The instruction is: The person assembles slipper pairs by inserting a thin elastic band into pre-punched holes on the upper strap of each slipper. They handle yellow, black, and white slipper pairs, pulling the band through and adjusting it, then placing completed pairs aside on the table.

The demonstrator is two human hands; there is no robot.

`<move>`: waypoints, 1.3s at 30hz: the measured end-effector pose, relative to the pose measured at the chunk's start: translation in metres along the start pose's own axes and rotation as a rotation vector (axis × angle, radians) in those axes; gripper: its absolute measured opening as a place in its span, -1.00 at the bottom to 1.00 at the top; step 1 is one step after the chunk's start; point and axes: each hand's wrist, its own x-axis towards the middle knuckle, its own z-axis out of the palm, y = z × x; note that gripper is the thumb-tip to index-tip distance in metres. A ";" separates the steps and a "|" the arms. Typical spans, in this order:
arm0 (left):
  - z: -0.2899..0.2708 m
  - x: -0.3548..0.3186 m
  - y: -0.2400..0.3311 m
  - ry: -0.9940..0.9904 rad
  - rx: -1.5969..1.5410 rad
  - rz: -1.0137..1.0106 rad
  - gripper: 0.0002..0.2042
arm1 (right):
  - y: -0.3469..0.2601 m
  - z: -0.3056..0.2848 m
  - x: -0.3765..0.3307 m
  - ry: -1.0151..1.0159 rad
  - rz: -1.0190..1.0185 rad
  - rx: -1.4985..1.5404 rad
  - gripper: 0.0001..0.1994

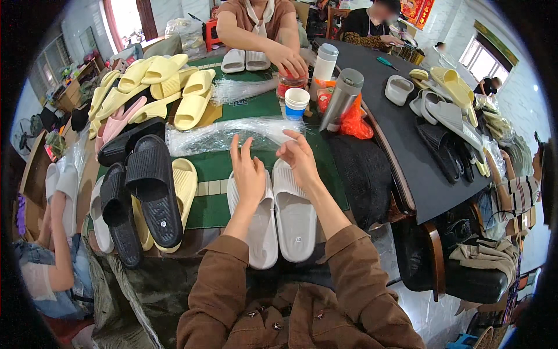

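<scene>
A pair of light grey slippers, the left slipper and the right slipper, lies side by side at the table's near edge, toes pointing away. My left hand hovers over the left one with fingers spread and raised. Over the right slipper's strap is my right hand, its index finger extended and thumb apart; nothing plainly shows in it. Just beyond my fingertips a stack of clear plastic bags stretches across the green mat. Whether my right fingertips touch its end I cannot tell.
Black slippers and pale yellow slippers pile up at the left. A paper cup, steel flask and orange-red bag stand beyond my right hand. Across the table, a person's hand rests on a red-topped jar.
</scene>
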 end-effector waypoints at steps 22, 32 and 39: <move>0.002 0.001 -0.005 -0.036 0.042 -0.005 -0.61 | 0.007 -0.018 0.005 0.585 -0.443 -0.077 -0.91; -0.002 0.004 0.001 0.123 0.131 0.097 -0.62 | 0.001 -0.008 0.000 0.613 -0.535 -0.579 -0.88; -0.003 0.004 -0.001 0.128 0.076 0.121 -0.63 | 0.000 -0.002 -0.003 0.484 -0.483 -0.462 -0.86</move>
